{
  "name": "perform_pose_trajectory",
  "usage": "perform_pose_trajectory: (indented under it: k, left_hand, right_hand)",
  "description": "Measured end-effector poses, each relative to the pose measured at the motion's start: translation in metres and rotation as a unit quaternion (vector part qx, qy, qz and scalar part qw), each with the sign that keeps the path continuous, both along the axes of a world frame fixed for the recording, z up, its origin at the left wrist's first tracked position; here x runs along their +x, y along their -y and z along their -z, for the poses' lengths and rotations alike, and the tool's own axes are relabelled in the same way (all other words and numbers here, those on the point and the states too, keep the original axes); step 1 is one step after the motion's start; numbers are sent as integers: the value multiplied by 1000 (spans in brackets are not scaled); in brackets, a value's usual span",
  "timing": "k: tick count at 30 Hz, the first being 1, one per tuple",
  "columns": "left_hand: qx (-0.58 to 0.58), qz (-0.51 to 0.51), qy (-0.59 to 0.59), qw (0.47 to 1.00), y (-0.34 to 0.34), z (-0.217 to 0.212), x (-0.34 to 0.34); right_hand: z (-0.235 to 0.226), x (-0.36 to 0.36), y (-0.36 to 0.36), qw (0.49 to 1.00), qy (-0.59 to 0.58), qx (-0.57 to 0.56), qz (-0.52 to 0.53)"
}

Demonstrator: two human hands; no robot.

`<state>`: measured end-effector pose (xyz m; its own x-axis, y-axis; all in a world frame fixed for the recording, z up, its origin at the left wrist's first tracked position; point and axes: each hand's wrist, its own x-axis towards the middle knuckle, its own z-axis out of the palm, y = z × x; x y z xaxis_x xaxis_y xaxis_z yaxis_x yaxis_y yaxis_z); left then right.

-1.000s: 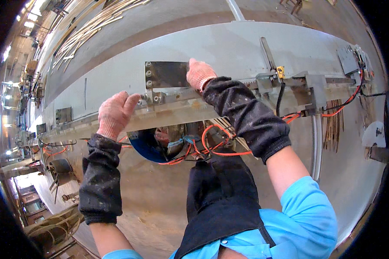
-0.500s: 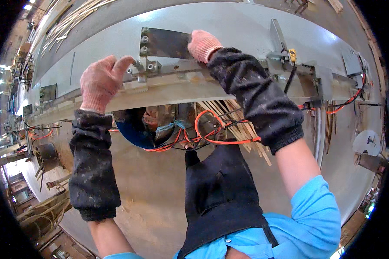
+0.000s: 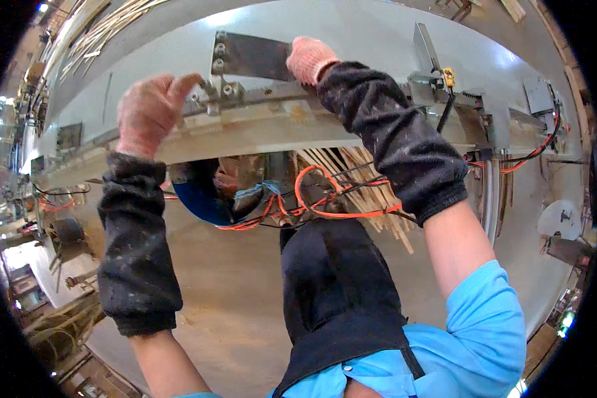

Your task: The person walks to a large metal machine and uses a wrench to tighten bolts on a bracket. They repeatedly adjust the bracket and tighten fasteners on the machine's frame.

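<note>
My right hand [image 3: 310, 61], in a pink knitted glove, is closed at the right end of a flat dark metal plate [image 3: 257, 58]. Bolts run down the plate's left end. My left hand [image 3: 147, 111], gloved alike, is curled beside a small bolted metal bracket [image 3: 227, 91] just below that end. Its foremost fingers reach to the bracket's left side; whatever lies between them is hidden. Both the plate and the bracket sit along the near edge of a long grey metal machine bed [image 3: 371, 33].
An upright metal fence [image 3: 426, 48] with a yellow fitting [image 3: 449, 77] stands to the right. Below the bed's edge are a round blue-rimmed opening [image 3: 202, 199], looped orange hoses [image 3: 305, 192] and thin wooden strips [image 3: 378, 215]. More strips [image 3: 103, 36] lie far left.
The whole scene sits slightly higher in the picture. Both hands keep nearly the same places at the plate and bracket.
</note>
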<state>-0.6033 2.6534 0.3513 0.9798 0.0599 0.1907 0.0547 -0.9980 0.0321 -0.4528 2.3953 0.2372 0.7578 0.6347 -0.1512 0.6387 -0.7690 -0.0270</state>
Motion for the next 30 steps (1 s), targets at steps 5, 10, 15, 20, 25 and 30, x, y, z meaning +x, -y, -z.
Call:
perform_pose_trajectory:
  k: [5,10,15,20,25,30]
  left_hand:
    - [-156,82,14,984,7,2,15]
    - [29,14,-34,999,-4,-21,-16]
    - [-93,-16,-76,993,14,-23,-11]
    - [-168,81,181,966,-8,-28,-32]
    - [-508,-96,288,806,-37,25,-123]
    - [-679,-216,197,673,-30,105,-221]
  right_hand:
    - [53,38,11,999,41,21,-30]
    - [17,1,18,989,97,45,-105]
    - [6,-7,13,943,-129,232,200]
    - [-54,-14,3,918,-25,346,191]
    - [-160,-17,-112,905,-214,366,-32]
    - [-150,16,-214,839,-510,179,67]
